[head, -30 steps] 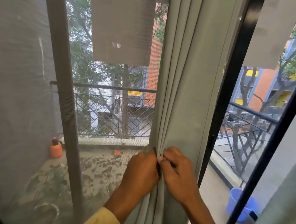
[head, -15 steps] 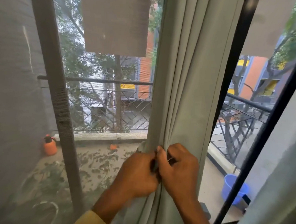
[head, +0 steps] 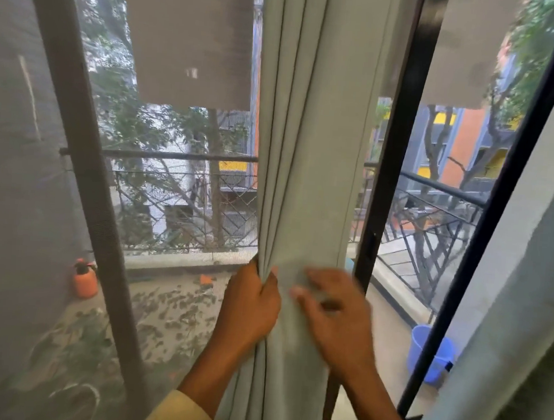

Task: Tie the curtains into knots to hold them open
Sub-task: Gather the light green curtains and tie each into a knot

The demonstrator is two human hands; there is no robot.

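A pale grey-green curtain (head: 310, 140) hangs in folds down the middle of the view, in front of a glass door. My left hand (head: 249, 309) is closed around a bunch of its left-hand pleats at about waist height. My right hand (head: 334, 315) is blurred, its fingers spread over the flat right part of the same curtain, not pinching it. A second curtain (head: 525, 292) of the same cloth hangs at the right edge.
A black door frame (head: 395, 146) stands just right of the middle curtain, and a grey mesh-screen post (head: 85, 163) stands on the left. Outside lie a railed balcony, an orange sprayer (head: 85, 278) and a blue bucket (head: 429, 358).
My right hand has let go of the pleats and moved right with fingers spread over the cloth. My left hand keeps its grip on the gathered folds. The camera has moved closer.
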